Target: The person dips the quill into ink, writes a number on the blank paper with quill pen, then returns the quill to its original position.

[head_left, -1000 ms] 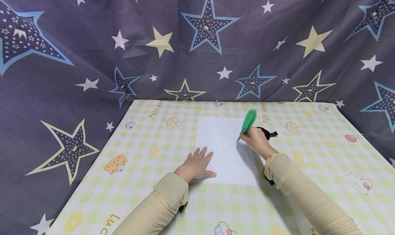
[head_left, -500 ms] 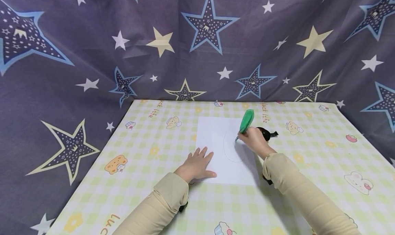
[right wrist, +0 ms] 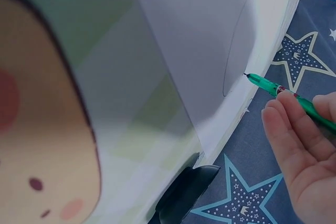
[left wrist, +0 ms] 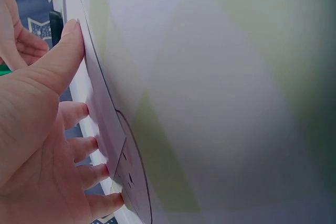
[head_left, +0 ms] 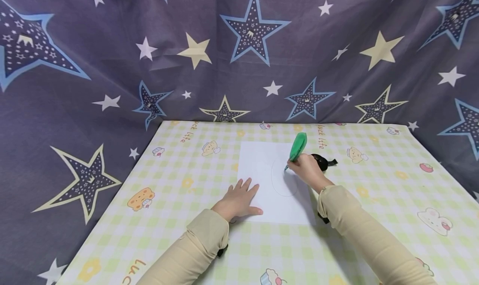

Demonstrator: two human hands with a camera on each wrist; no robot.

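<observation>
A white sheet of paper [head_left: 258, 160] lies on the table and bears a thin curved line [head_left: 272, 181], like part of an oval. My left hand [head_left: 238, 200] rests on its lower left part with the fingers spread; the left wrist view shows the thumb and fingertips [left wrist: 79, 111] along the sheet. In my right hand [head_left: 309, 169] I grip a green pen [head_left: 298, 147] with a broad leaf-shaped top. Its tip points down inside the curve; in the right wrist view the pen [right wrist: 265, 84] is tilted, and whether the tip touches the paper I cannot tell.
A green-and-white checked cloth [head_left: 179, 235] with cartoon prints covers the table. Behind it hangs a dark curtain [head_left: 232, 81] patterned with stars. A black wrist-worn device [head_left: 321, 162] with a strap shows beside my right hand.
My right hand has shifted slightly left with the pen, whose tip now stands a little further inside the curve. My left hand has stayed in place.
</observation>
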